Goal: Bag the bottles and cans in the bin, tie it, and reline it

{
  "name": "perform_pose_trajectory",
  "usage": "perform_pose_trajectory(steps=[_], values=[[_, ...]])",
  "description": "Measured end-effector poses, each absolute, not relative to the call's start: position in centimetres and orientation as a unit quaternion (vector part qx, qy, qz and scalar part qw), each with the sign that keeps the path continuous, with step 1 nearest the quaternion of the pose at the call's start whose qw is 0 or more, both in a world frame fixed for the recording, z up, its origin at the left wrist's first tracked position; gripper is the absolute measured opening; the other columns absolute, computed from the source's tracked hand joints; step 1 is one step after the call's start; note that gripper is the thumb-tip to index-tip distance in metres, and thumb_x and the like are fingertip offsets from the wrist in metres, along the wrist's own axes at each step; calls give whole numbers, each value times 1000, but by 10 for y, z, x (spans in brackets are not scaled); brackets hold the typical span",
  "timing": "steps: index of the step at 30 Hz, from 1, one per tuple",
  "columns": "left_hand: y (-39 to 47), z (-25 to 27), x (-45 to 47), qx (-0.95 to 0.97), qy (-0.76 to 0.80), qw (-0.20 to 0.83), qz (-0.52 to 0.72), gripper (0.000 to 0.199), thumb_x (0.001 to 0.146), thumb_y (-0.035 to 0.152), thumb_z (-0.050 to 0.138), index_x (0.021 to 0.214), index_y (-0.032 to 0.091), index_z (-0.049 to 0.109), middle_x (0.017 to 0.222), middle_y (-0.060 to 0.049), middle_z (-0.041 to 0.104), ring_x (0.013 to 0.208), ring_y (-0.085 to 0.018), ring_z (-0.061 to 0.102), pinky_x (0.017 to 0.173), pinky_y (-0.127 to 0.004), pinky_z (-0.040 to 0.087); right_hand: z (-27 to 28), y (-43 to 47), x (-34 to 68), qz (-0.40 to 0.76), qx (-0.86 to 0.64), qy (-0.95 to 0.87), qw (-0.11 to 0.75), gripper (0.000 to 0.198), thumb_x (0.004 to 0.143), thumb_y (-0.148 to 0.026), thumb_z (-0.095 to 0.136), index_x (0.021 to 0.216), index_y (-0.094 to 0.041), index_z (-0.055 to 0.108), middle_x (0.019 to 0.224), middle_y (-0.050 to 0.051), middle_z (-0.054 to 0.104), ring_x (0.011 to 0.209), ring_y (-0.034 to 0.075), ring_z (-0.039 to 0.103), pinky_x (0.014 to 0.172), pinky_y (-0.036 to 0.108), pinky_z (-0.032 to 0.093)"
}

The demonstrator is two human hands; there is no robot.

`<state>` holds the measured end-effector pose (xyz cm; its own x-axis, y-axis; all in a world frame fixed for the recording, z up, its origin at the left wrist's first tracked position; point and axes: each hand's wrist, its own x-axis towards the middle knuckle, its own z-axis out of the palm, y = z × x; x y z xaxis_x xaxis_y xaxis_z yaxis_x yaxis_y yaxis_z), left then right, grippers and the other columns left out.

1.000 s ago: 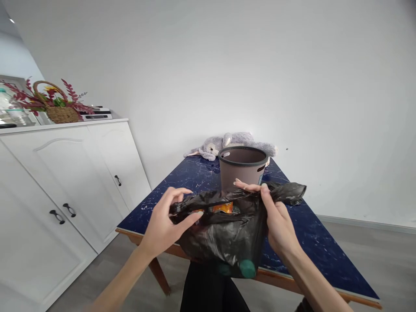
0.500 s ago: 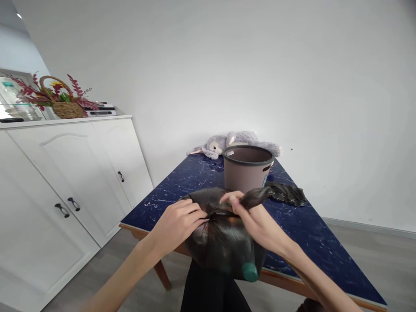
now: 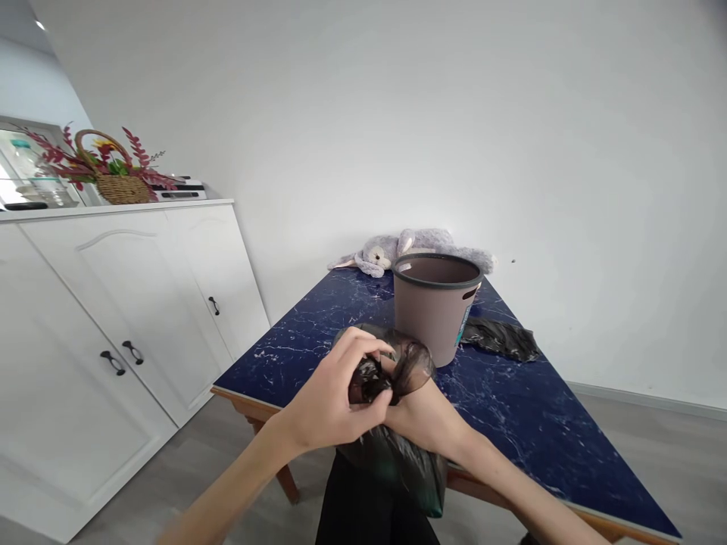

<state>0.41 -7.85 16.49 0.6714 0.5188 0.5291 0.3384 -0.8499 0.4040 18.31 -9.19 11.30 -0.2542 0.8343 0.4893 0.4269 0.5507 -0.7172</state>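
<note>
A filled black plastic garbage bag (image 3: 406,465) hangs at the table's front edge, above my legs. My left hand (image 3: 341,390) curls its thumb and fingers around the bunched neck of the bag. My right hand (image 3: 417,412) reaches in from the right against the same bunched plastic. A loose loop of thin film lies over its back. Most of the right fingers are hidden behind the left hand and the plastic. Through the lower part of the bag a greenish thing shows dimly.
Just beyond the bag stands a brown-grey trash bin (image 3: 435,318) with a dark rim. A second, flat black bag (image 3: 503,338) lies to its right on the blue marbled table (image 3: 307,333). A grey plush toy (image 3: 380,253) rests by the wall. White cabinets (image 3: 130,303) stand left.
The right hand has come left and down from the twisted neck to meet the left hand. The left hand has turned to cup the bunched plastic. The bag has tilted and hangs lower.
</note>
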Motion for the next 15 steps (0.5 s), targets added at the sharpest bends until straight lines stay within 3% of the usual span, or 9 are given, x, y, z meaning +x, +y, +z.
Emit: perform_pose_trajectory(steps=[3, 5, 8, 10, 13, 15], values=[[-85, 161, 11, 900, 198, 180, 343, 48, 93, 18, 63, 138, 24, 49, 128, -13, 56, 111, -25, 61, 92, -38, 56, 112, -91, 179, 290, -367, -729, 500, 15, 86, -18, 66, 99, -21, 71, 93, 5, 73, 84, 23, 67, 71, 32, 52], [-83, 157, 9, 888, 189, 161, 387, 55, 91, 20, 68, 142, 25, 47, 135, -15, 53, 121, -29, 59, 99, -43, 54, 110, -90, 178, 309, -351, -717, 517, 13, 90, -18, 60, 93, -20, 72, 87, 4, 71, 82, 22, 65, 74, 34, 53], [-72, 148, -1, 855, 239, 142, 438, 91, 82, 39, 86, 156, 27, 33, 157, -19, 41, 146, -39, 44, 116, -55, 43, 110, -89, 177, 352, -320, -700, 532, 20, 96, -20, 58, 96, -23, 78, 89, 3, 73, 89, 23, 66, 87, 38, 54], [-62, 141, -8, 855, 285, 169, 398, 119, 69, 57, 95, 163, 29, 27, 168, -19, 31, 153, -43, 35, 121, -59, 38, 113, -89, 177, 374, -302, -696, 534, 20, 98, -25, 60, 99, -25, 80, 97, 3, 76, 95, 23, 68, 94, 38, 54], [-47, 132, -13, 863, 336, 187, 327, 127, 53, 74, 94, 160, 30, 41, 173, -17, 25, 156, -50, 28, 123, -66, 35, 117, -91, 178, 382, -294, -700, 527, 21, 101, -33, 62, 106, -27, 82, 108, 2, 79, 101, 24, 69, 98, 39, 54], [-42, 129, -15, 858, 372, 178, 306, 132, 51, 82, 89, 162, 30, 41, 174, -16, 26, 159, -54, 16, 122, -73, 30, 118, -92, 180, 395, -300, -690, 527, 26, 102, -39, 62, 114, -27, 82, 112, 2, 79, 103, 25, 70, 100, 40, 55]])
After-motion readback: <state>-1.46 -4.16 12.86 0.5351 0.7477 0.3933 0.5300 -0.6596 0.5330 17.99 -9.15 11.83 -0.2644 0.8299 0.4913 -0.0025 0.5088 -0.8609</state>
